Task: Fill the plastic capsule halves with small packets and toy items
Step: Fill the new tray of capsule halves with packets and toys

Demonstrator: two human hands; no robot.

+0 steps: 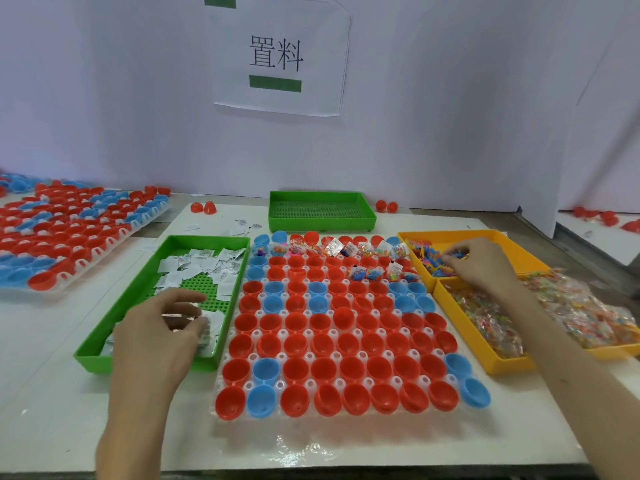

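A white holder tray (pixel 304 379) in front of me carries rows of red and blue capsule halves (pixel 346 323). The far row and part of the second hold small clear packets (pixel 334 247). My left hand (pixel 156 330) hovers over the near end of the green tray (pixel 114 323) of white paper packets (pixel 201 268), fingers curled around a few packets. My right hand (pixel 481 265) reaches into the far yellow tray (pixel 512 251), fingertips pinching among small coloured toy pieces (pixel 429 259).
A second yellow tray (pixel 485 362) at the right holds clear bags of coloured beads. An empty green tray (pixel 322 209) stands at the back. Another holder of capsule halves (pixel 69 230) lies far left. Loose red halves (pixel 203 207) sit by the wall.
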